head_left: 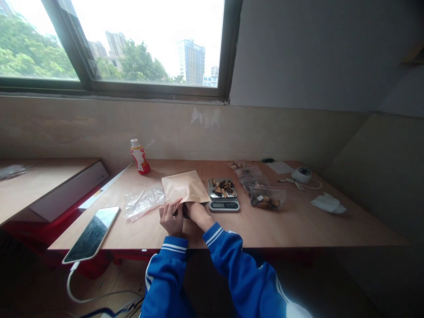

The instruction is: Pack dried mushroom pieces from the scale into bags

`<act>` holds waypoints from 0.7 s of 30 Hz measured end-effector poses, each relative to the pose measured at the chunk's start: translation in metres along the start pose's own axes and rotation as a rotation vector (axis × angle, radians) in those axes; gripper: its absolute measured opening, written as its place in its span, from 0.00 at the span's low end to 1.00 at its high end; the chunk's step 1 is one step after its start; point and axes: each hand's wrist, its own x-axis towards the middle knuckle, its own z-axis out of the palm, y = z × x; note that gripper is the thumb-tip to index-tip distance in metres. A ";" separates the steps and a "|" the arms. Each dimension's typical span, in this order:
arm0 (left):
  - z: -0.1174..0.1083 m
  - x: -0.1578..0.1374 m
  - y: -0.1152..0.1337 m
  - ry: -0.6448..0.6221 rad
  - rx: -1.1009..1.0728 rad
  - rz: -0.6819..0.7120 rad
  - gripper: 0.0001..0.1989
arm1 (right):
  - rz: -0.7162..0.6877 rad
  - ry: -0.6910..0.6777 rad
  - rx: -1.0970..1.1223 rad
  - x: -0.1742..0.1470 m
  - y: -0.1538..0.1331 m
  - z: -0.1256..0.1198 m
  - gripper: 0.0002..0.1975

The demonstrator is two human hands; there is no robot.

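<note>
A kraft paper pouch [185,186] lay flat on the wooden desk [298,221], its near edge at the hands; the left hand [171,217] pinched that edge, fingers curled on the paper; the right hand [194,209] reached into or under the pouch's mouth, its fingers hidden, so how far it was open could not be told; something dark showed between the two hands, too small to name; both arms wore blue sleeves with white stripes; just right of the pouch stood a small digital scale [224,194] with dark dried pieces heaped on its pan, touching or nearly touching the pouch; farther right lay a clear bag [266,197] of similar pieces, with more clear bags behind it; left of the pouch a crumpled clear plastic bag [143,202] lay flat, and beyond it a smartphone [92,234] on a cable at the desk's corner; a small red-and-white bottle [139,156] stood upright by the wall; a white round device [301,174] and a white cloth [327,203] sat well apart at the right.
</note>
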 end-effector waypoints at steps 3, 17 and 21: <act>0.001 0.000 -0.002 -0.011 -0.017 0.007 0.08 | 0.099 -0.078 -0.114 -0.011 0.000 -0.004 0.08; 0.003 -0.001 -0.005 0.021 0.010 0.023 0.08 | 0.166 -0.055 -0.132 -0.028 -0.015 -0.010 0.13; 0.002 0.000 -0.005 0.013 0.006 0.015 0.09 | 0.144 -0.040 -0.114 -0.031 -0.011 -0.011 0.13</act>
